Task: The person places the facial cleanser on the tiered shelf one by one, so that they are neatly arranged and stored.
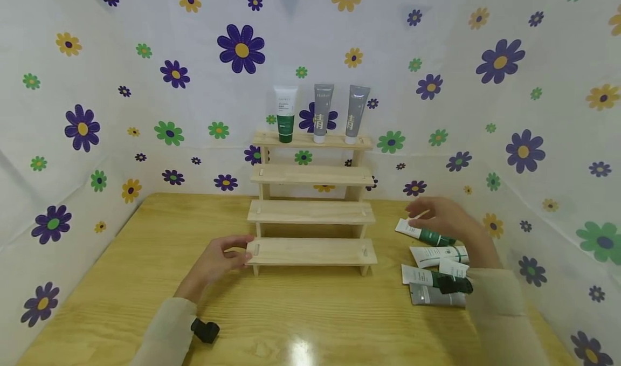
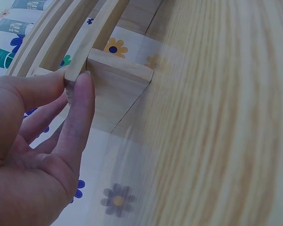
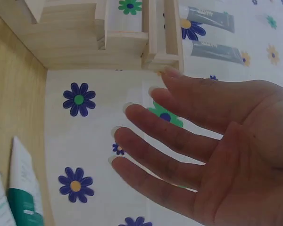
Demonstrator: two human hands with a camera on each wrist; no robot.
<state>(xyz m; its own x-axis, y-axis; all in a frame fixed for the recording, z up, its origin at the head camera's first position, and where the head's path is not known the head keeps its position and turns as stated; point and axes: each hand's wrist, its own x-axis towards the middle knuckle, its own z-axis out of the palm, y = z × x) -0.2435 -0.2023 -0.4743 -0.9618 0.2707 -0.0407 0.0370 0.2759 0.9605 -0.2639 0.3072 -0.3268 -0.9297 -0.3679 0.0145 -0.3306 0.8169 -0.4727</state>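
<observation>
A four-tier wooden display stand stands on the table. My left hand pinches the left end of its lowest board between thumb and fingers, as the left wrist view shows up close. Over at the right, my right hand hovers above a white-and-green squeeze tube, holding nothing; in the right wrist view its fingers are spread and relaxed. On the top tier a white-and-green tube stands upright on its cap, with a grey tube and a slightly tilted grey tube to its right.
Below the right hand lie more tubes: a white one, another white-and-green one and a grey one partly under it. A flower-patterned white cloth hangs behind and along both sides of the wooden table.
</observation>
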